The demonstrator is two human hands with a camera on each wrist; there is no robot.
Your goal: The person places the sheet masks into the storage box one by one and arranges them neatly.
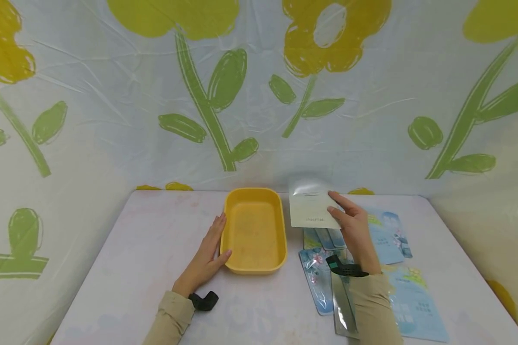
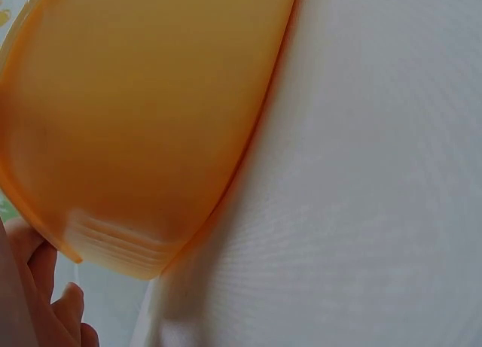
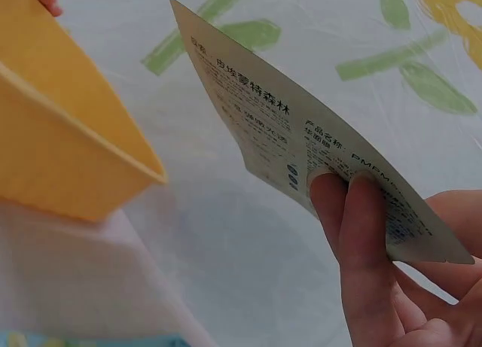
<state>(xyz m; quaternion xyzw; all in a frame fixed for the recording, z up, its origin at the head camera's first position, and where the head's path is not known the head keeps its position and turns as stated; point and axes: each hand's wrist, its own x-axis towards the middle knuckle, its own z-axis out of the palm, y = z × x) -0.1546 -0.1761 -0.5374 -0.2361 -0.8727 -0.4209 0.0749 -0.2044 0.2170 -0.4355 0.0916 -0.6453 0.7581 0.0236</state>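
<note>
A yellow plastic basin (image 1: 253, 268), bare inside, stands on the table. My left hand (image 1: 205, 256) rests along its left side, fingers extended and thumb at the near-left rim. In the left wrist view, fingertips (image 2: 69, 305) show by the basin wall (image 2: 151, 121). My right hand (image 1: 354, 227) pinches a flat, pale face mask packet (image 1: 311, 208) by its right edge, raised beside the basin's right side. Printed text covers one face of this packet (image 3: 256, 114) in the right wrist view.
Under and around my right forearm lie several blue face mask packets (image 1: 317, 282), some overlapping. A silvery packet (image 1: 342, 309) lies among them, partly hidden by the sleeve. More packets (image 1: 418, 306) spread to the right. A flower-printed sheet (image 1: 259, 96) hangs behind the table (image 1: 134, 249).
</note>
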